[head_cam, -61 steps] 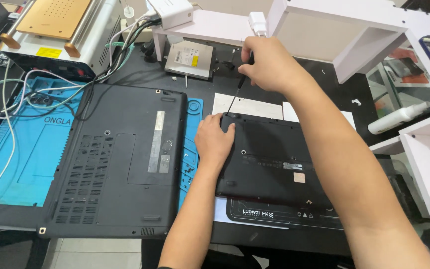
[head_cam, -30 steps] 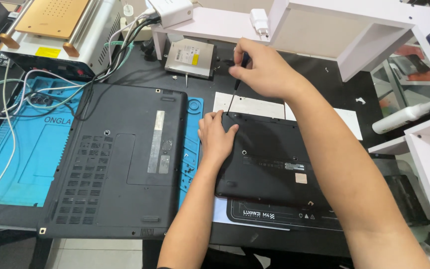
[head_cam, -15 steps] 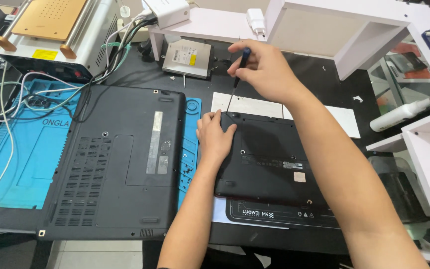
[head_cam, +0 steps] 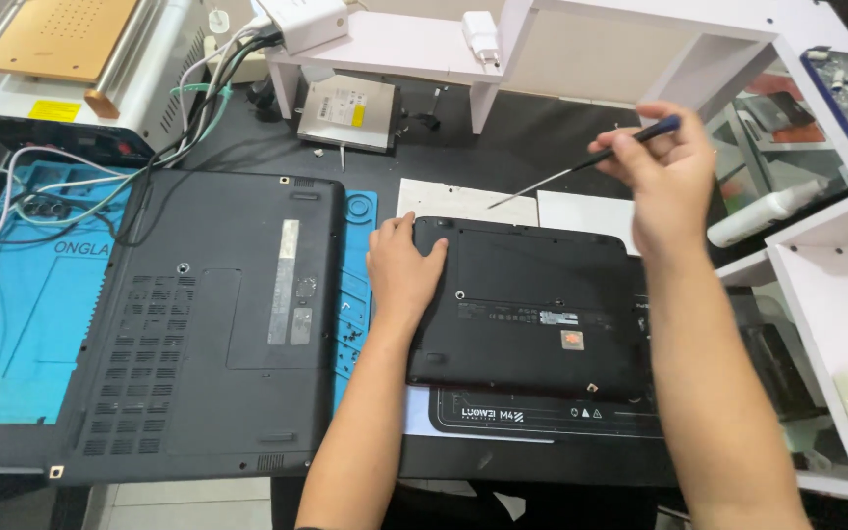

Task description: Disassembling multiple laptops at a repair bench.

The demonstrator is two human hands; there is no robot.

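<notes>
A screwdriver (head_cam: 581, 165) is being gripped by the right hand (head_cam: 664, 177) while the small laptop (head_cam: 532, 309) is being pinned flat by the open left hand (head_cam: 404, 270); slippage could scratch it.

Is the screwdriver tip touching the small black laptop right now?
No: the right hand holds the blue-handled screwdriver lifted, its tip over the white sheet behind the small black upturned laptop.

My left hand (head_cam: 404, 270) flat on the small black laptop's (head_cam: 532, 309) upturned base, top-left corner | my right hand (head_cam: 664, 177) raised above it, fingers (head_cam: 630, 162) pinching a screwdriver (head_cam: 581, 165), tip pointing left | bigger laptop (head_cam: 208, 324) alongside on blue mat (head_cam: 31, 324)
</notes>
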